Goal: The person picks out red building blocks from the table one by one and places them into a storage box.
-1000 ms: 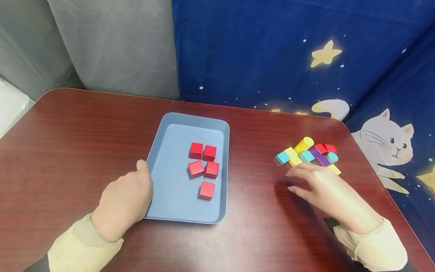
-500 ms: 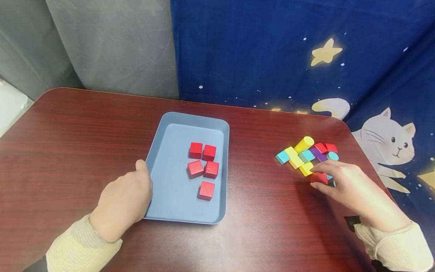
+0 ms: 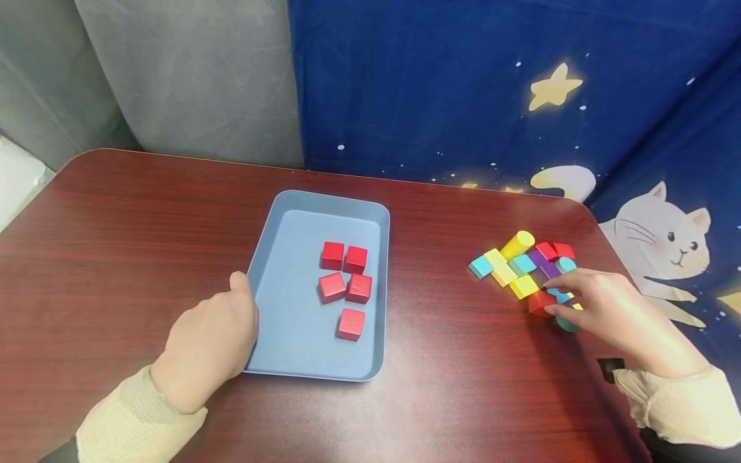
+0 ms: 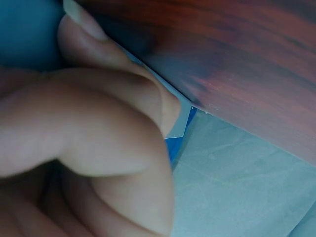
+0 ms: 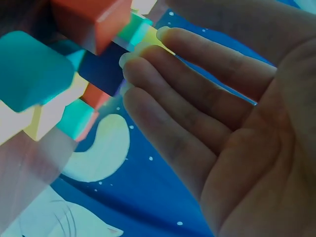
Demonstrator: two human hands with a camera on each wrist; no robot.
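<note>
My left hand (image 3: 208, 341) grips the left rim of a shallow blue-grey tray (image 3: 283, 289), its fingers curled over the edge. In the left wrist view, the curled fingers (image 4: 98, 118) fill the near side and cover much of the rim. Several red cubes (image 3: 350, 325) lie in the tray, toward its right side. My right hand (image 3: 625, 315) is at the near end of a group of coloured blocks, thumb and fingertips right beside a loose red cube (image 3: 538, 303). In the right wrist view the fingers are extended and spread, with the red cube (image 5: 94, 22) past their tips.
The group on the right includes a standing yellow cylinder (image 3: 517, 244), a yellow block (image 3: 523, 287), a teal block (image 3: 481, 267), purple blocks (image 3: 538, 259) and further red blocks (image 3: 563, 251). A blue curtain (image 3: 434, 83) hangs behind the brown table (image 3: 145, 225).
My right hand has moved right along the near side of the blocks, uncovering a yellow block and the loose red cube. The left hand, the tray and the cubes in it stay put.
</note>
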